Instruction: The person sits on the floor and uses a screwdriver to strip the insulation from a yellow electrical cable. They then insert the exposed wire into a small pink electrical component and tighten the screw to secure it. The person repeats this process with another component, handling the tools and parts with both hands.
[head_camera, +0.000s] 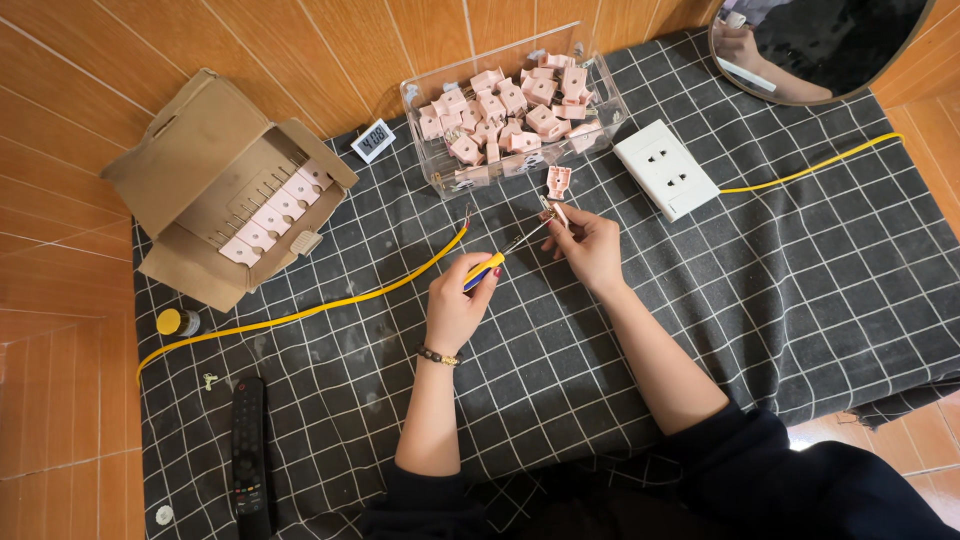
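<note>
Screwdriver (497, 258), yellow-and-blue handle, being gripped in closed left hand (455, 305), tip meeting small pink plug part (552, 210) pinched in right hand (590, 245) fingers above checked cloth (800, 280), near clear box of pink plugs (510, 110); likely light, rigid, small, best pinched by its sides.

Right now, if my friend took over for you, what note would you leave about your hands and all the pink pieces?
Left hand: holds a yellow-and-blue screwdriver, tip at the small pink plug part.
Right hand: pinches that plug part above the checked cloth.
One pink plug piece lies loose by the clear plastic box, which is full of pink plug pieces.
Yellow cable lies with its bare end near the hands.
White socket plate sits to the right.
Whether the screw is tight, I cannot tell.
</note>
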